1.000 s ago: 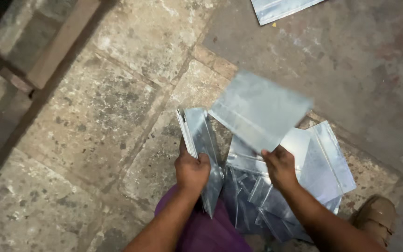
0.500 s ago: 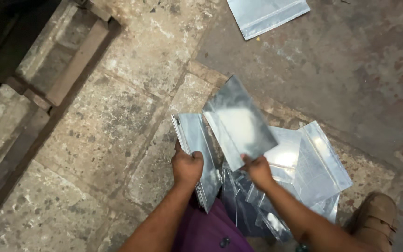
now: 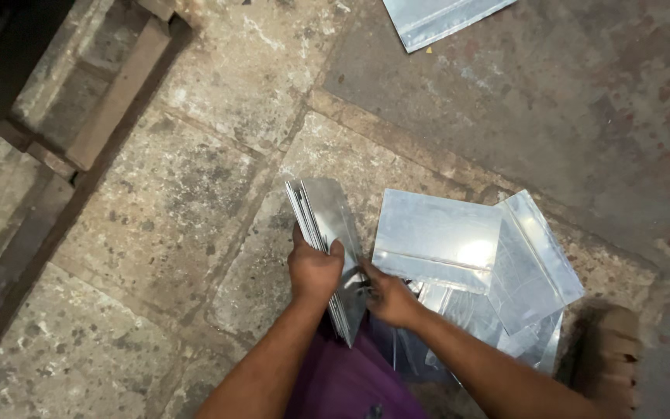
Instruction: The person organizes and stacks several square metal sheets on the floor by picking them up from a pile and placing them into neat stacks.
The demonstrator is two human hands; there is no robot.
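While the left hand [image 3: 314, 271] clamps a stack of thin galvanised sheet-metal pieces [image 3: 327, 233] on edge, thumb over the near face and fingers wrapped behind, the right hand [image 3: 388, 299] sits just beside it at the stack's lower right corner. Right-hand fingers are curled at that corner; I cannot tell whether they pinch a sheet or only touch the stack.

Position: the stack stands upright and tilted, held off the stone floor [image 3: 195, 178], above the person's lap (purple cloth [image 3: 350, 380]). It is near the middle of the floor area in view, over the paving joint.

Loose supply: a pile of flat metal sheets [image 3: 467, 264] lies on the floor immediately to the right of the hands, overlapping at odd angles, top one bright with a fold line. One more sheet [image 3: 440, 19] lies well apart at the top edge of view. A foot [image 3: 610, 365] rests at the lower right, beside the pile.

Judgement: the step looks like collating — gathering loose sheets into the held stack and squaring it.

The next move would call for:
- keeping the left clamp firm so the stack doesn't fan out
- a right-hand reach to the top sheet of the pile
- lifting by an edge, sheets look thin and sharp
- aligning edges before adding
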